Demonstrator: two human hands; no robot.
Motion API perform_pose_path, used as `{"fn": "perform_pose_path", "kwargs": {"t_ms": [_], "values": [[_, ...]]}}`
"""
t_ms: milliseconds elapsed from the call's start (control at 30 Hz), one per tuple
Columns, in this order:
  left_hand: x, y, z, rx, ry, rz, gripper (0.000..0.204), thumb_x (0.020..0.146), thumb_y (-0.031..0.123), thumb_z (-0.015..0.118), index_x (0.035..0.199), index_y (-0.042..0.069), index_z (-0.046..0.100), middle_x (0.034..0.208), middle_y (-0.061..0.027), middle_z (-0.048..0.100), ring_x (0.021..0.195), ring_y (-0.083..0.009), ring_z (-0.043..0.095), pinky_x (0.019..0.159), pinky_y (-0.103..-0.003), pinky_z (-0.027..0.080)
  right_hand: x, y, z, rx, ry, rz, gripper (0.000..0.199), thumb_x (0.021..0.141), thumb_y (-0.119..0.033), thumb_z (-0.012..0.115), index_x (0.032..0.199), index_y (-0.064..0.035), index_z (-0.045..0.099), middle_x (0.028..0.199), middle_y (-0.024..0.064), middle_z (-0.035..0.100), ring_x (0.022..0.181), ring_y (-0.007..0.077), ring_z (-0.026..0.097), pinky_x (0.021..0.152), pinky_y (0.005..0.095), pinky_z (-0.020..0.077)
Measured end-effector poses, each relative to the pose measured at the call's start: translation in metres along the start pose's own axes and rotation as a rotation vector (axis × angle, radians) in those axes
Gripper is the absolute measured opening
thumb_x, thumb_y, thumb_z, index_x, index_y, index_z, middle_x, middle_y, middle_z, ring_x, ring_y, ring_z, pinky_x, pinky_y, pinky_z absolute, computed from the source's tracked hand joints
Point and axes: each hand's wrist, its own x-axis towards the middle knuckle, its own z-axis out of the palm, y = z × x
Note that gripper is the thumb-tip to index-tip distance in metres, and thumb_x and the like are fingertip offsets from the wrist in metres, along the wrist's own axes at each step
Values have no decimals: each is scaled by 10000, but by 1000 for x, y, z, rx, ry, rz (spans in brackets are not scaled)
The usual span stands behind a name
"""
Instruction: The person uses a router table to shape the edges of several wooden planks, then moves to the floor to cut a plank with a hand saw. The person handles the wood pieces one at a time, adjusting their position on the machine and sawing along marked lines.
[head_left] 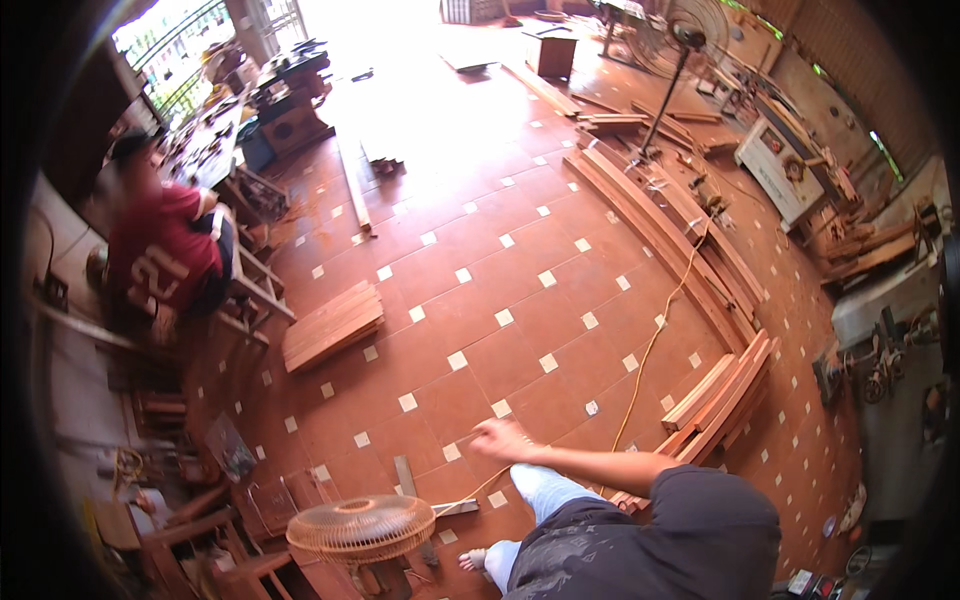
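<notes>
My right hand (503,440) hangs over the tiled floor in front of my jeans (540,490), its bare arm reaching across from the black sleeve. The fingers look loosely bent and apart, a little blurred, with nothing visible in them. My left hand does not show. Nearest to the right hand are a yellow-orange cord (640,370) on the floor and a flat grey strip (404,475). A round fan (362,528) with a wire cage stands to the left of my bare foot (473,560).
Long planks (660,225) and shorter timber pieces (715,395) lie on the right. A board stack (335,325) sits at left, by a seated person in a red shirt (165,245). Wooden frames (215,545) crowd the lower left; a tall fan (688,35) stands far right.
</notes>
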Motion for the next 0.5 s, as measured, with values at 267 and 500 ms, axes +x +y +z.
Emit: {"fn": "perform_pose_path", "kwargs": {"t_ms": [267,500], "values": [[-75,8,135,479,-100,-43,987,755,793,651,1484,149,487,1401,-94,553,1237,-308,553,954,-545,486,-45,192,-267,-42,605,800,370,809,-330,675,1038,-58,774,992,149,766,948,304,734,853,413,571],[-89,88,220,668,-130,-76,925,786,758,652,1466,148,511,1346,-104,596,1179,-307,600,909,-534,515,71,214,-316,72,353,921,425,813,-396,674,1069,-76,787,1155,179,747,1132,327,691,1009,409,527]]}}
